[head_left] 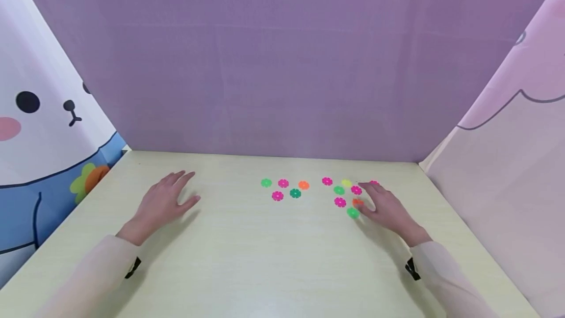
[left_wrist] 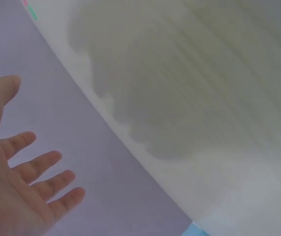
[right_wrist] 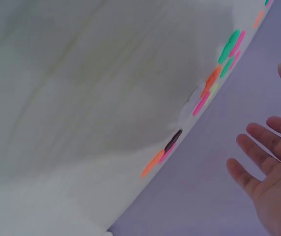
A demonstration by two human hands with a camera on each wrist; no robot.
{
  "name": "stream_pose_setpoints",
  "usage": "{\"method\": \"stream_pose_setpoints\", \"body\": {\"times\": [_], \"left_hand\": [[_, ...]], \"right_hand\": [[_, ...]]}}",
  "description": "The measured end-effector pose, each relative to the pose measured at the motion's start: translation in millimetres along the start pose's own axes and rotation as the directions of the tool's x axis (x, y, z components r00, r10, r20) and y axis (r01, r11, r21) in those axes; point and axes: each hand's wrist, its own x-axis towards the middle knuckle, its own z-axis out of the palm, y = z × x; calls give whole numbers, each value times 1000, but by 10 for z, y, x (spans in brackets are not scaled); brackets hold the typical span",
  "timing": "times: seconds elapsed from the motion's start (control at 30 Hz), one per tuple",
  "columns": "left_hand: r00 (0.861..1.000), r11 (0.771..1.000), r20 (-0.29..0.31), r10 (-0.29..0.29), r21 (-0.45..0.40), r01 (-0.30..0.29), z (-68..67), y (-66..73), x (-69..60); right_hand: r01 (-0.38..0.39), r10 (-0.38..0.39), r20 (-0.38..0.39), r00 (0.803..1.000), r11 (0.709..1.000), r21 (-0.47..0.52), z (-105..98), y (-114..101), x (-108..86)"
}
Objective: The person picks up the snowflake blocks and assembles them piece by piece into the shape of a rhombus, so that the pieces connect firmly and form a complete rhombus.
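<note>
My left hand (head_left: 163,202) hovers over the left side of the table, fingers spread, holding nothing. Over the right cluster of flower-shaped discs is my right hand (head_left: 390,210), also with extended fingers and nothing in its grasp. That cluster includes a yellow disc (head_left: 346,183), a green disc (head_left: 352,213), a pink disc (head_left: 340,202) and an orange disc (head_left: 358,202) partly behind the thumb. A dark disc (right_wrist: 173,141) shows only in the right wrist view. Between the hands lies another group, with a dark green disc (head_left: 295,193) and a light green disc (head_left: 266,182).
The discs lie flat on a pale wood-grain table (head_left: 247,259). A purple panel (head_left: 282,72) rises along the back edge. Cartoon-printed cloths flank the table, a white and blue one (head_left: 48,146) at left and a pink one (head_left: 507,175) at right.
</note>
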Motion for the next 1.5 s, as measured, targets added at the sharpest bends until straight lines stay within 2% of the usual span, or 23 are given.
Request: {"method": "stream_pose_setpoints", "body": {"times": [0.3, 0.53, 0.8, 1.07, 1.23, 1.5], "left_hand": [[998, 998, 46, 34, -46, -32, 127, 169, 98], [996, 997, 78, 36, -77, -30, 217, 332, 187], [994, 994, 97, 54, -101, -44, 314, 532, 306], [991, 991, 123, 56, -127, -41, 405, 704, 451], [984, 989, 172, 46, -144, -21, 489, 801, 544], [970, 986, 240, 34, -164, 6, 580, 973, 686]], "right_hand": [[25, -28, 58, 998, 998, 52, 86, -195, 142], [62, -71, 89, 993, 993, 103, 183, -345, 271], [33, -59, 162, 985, 987, 157, 264, -542, 414], [90, -122, 173, 977, 979, 184, 361, -662, 563], [101, -146, 196, 970, 970, 221, 404, -745, 674], [94, -146, 244, 959, 973, 211, 486, -854, 848]]}}
